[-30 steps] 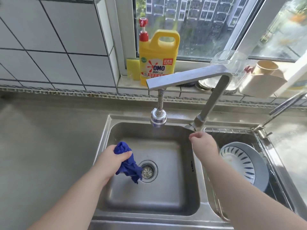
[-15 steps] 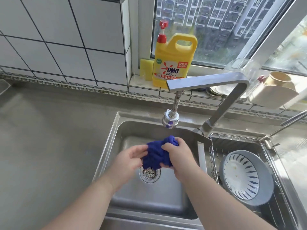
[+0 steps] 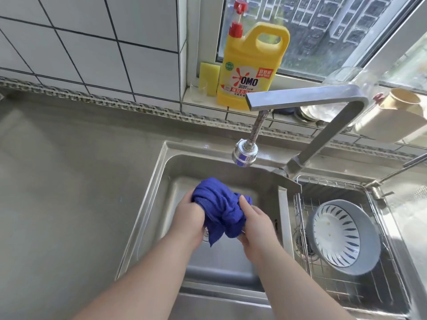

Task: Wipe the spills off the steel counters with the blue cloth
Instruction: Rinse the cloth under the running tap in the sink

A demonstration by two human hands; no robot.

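The blue cloth (image 3: 220, 207) is bunched into a twisted wad over the left sink basin (image 3: 159, 181), below the tap head. My left hand (image 3: 188, 218) grips its left end and my right hand (image 3: 256, 224) grips its right end, both fists closed on the fabric. A loose corner of the cloth hangs down between my wrists. The steel counter (image 3: 69, 181) stretches away to the left of the sink, dull grey with faint marks.
A steel tap (image 3: 307, 100) with a flexible nozzle (image 3: 245, 154) arches over the basin. The right basin holds a wire rack (image 3: 300, 204) with a grey and white bowl (image 3: 346, 236). A yellow detergent jug (image 3: 250, 72), a sponge (image 3: 209, 77) and containers stand on the window sill.
My right hand left the tap base and joined my left hand on the cloth. Both hands now twist the wad, which has spread slightly since half a second ago.
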